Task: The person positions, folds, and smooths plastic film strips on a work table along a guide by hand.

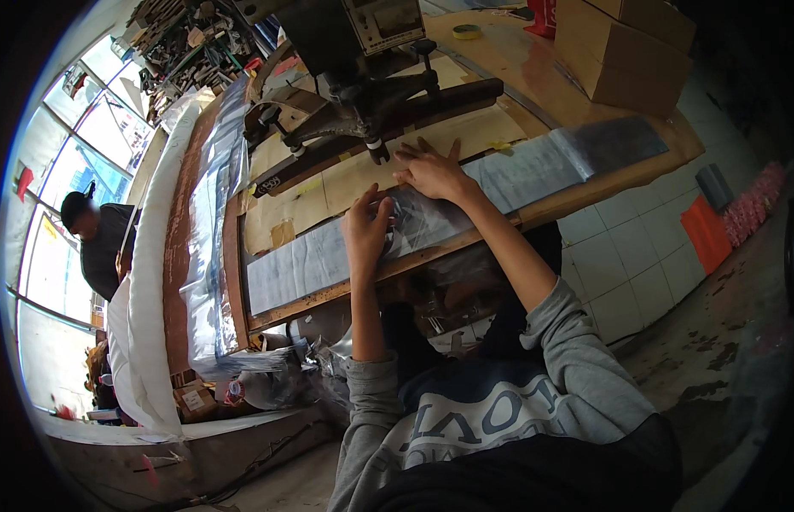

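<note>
A wrinkled sheet of clear plastic film [427, 224] lies across the near edge of the worktable, between my hands. My left hand [365, 229] is at its left side, fingers bent and closed on the film where it bunches by the thumb. My right hand [434, 173] rests over the film's far side with fingers spread, the fingertips reaching onto a tan board [354, 183]. Just beyond my fingers stands a dark metal press machine [337, 128], its lower tip close above the board. Under the film runs a long strip of translucent plastic [299, 266].
Cardboard boxes [623, 64] stand at the table's far right, with a yellow tape roll [467, 32] left of them. Left of the table are layered plastic sheets [211, 222] and a white fabric roll [148, 299]. Another person [107, 243] is at the far left.
</note>
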Demonstrator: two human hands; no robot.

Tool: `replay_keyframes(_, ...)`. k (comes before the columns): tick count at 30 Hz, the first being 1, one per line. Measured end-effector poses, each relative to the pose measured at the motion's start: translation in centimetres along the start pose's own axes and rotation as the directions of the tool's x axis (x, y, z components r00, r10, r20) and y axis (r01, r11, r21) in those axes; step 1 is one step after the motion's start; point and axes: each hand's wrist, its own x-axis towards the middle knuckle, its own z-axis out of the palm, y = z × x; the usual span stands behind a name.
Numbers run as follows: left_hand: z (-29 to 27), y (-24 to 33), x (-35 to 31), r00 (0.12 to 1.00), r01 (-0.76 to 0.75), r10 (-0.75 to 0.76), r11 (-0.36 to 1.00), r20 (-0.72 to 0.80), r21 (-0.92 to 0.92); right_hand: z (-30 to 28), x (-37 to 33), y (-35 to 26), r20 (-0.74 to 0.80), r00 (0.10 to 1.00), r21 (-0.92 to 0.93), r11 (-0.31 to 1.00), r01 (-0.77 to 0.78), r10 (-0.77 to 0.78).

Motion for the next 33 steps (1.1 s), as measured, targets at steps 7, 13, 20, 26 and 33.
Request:
replay_keyframes(7, -0.2, 0.2, -0.3, 0.999, 0.011, -0.009, 0.999, -0.036, 0.039, -0.4, -0.4, -0.7, -0.037, 0.999, -0.014, 1.0, 0.017, -0.017)
replay_keyframes(13, 0.0, -0.9, -0.4, 0.996, -0.027, 0.038, 0.99, -0.08, 0.141, 0.1, -0.5, -0.7, -0.13, 0.991, -0.015, 1.0, 0.023, -0.024)
replay_keyframes(20, 0.3, 1.0, -0.9, 0.995, 0.03, -0.017, 0.991, -0.096, 0.127, -0.2, -0.7, -0.7, -0.109, 0.994, -0.07, 0.998, 0.007, -0.015)
replay_keyframes(26, 0.5, 0.2, -0.9, 0.982, -0.088, 0.124, 0.968, -0.144, 0.233, -0.3, -0.7, -1.0, -0.123, 0.992, -0.071, 0.997, 0.027, -0.036)
replay_keyframes(33, 0.7, 0.9, -0.9, 0.992, -0.044, 0.061, 0.988, -0.112, 0.149, -0.5, -0.9, -0.9, -0.196, 0.979, -0.086, 0.995, 0.048, -0.065)
